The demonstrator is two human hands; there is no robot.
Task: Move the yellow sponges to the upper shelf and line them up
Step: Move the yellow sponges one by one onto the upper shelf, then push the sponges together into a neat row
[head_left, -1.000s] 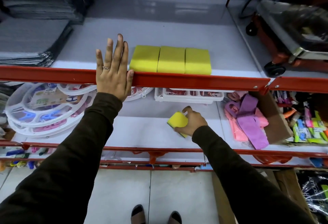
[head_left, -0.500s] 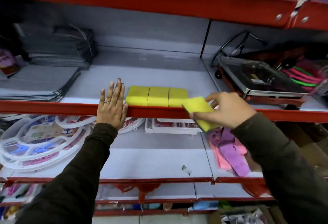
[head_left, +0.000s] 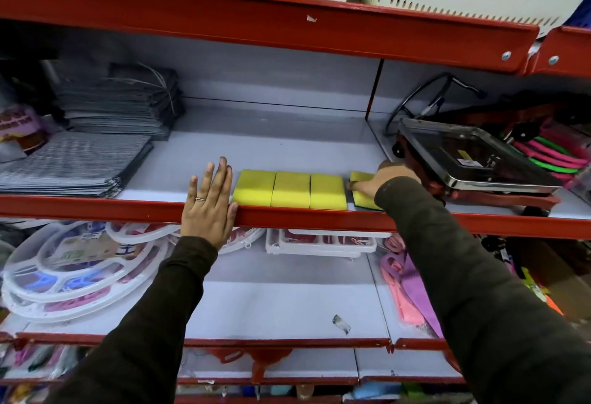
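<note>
four sponges [head_left: 289, 189] on upper shelf [head_left: 319, 147]

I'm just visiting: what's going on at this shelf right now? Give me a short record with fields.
activity: lining up yellow sponges on the upper shelf
row of three sponges: side by side, along the front edge
fourth sponge: on the shelf, right of the row, small gap, slightly askew
right hand: on the fourth sponge
left hand: flat against the red shelf edge, left of the row
lower shelf: no yellow sponge visible
</note>
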